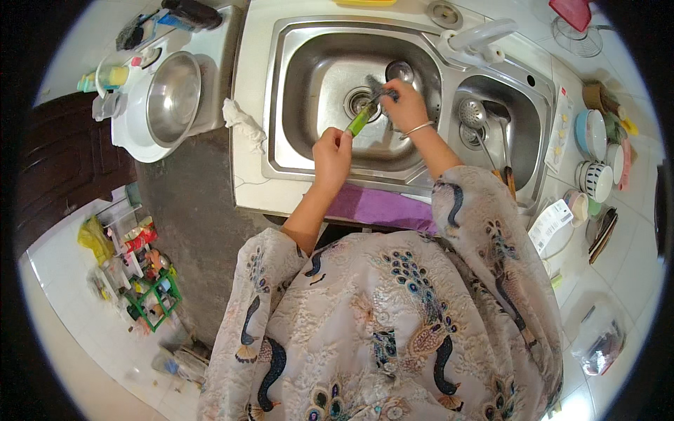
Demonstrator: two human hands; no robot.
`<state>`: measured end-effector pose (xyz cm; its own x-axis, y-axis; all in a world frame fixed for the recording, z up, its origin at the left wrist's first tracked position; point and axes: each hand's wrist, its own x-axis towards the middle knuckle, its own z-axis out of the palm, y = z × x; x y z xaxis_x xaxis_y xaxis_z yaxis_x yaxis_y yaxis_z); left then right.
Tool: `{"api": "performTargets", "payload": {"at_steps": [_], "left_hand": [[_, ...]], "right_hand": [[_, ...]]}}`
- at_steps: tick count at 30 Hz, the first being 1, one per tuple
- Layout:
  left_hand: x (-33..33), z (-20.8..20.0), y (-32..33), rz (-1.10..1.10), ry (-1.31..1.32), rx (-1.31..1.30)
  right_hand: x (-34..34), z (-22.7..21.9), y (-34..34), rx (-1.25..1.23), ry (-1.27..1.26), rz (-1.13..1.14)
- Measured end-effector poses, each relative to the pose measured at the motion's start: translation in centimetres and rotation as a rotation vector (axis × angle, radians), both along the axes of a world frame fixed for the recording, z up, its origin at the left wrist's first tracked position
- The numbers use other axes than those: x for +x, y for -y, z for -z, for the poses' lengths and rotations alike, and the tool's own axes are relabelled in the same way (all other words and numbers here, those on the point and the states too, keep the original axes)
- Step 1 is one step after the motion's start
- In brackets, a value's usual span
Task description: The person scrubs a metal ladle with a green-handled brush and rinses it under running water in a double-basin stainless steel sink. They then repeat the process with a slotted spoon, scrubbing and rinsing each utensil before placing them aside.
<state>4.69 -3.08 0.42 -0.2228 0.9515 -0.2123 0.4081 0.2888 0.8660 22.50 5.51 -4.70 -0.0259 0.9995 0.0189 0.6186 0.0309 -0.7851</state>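
Over the left basin [298,77] of the steel sink, both my hands are at work on one thing. My left hand [332,156] is closed round the end of a green-handled tool [359,122], which slants up and to the right. My right hand [406,107], with a bracelet on the wrist, pinches a dark grey steel wool scrubber [378,89] against the tool's far end. The scrubber and fingers hide that end, so its kind cannot be told. Below them is the drain [357,98]. A small round metal piece [399,71] lies in the basin beyond my right hand.
The right basin holds a slotted skimmer [472,112] and another long-handled utensil [505,140]. A white faucet [483,34] stands behind the basins. Bowls [594,181] line the right side. A white rag [243,125] and large metal bowl [173,98] are at left; a purple cloth [382,208] hangs in front.
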Motion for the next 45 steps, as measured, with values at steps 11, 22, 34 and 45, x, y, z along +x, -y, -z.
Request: {"api": "performTargets", "payload": {"at_steps": [11,22,34,45], "left_hand": [[-2.9,0.0,-2.7,-0.307,1.009,-0.849],[-3.4,0.2,-3.1,-0.462,1.373,-0.977],[-3.4,0.9,-2.5,-0.488,1.432,-0.988],[-2.7,0.2,-2.7,-0.518,1.437,-0.982]], "right_hand": [[-3.4,-2.9,5.2,0.116,-0.317,-0.056],[-4.6,-4.0,4.5,0.197,-0.136,-0.230],[-3.2,-2.1,2.9,0.158,-0.089,-0.167],[-3.9,-3.2,3.3,0.148,-0.114,-0.249]]}}
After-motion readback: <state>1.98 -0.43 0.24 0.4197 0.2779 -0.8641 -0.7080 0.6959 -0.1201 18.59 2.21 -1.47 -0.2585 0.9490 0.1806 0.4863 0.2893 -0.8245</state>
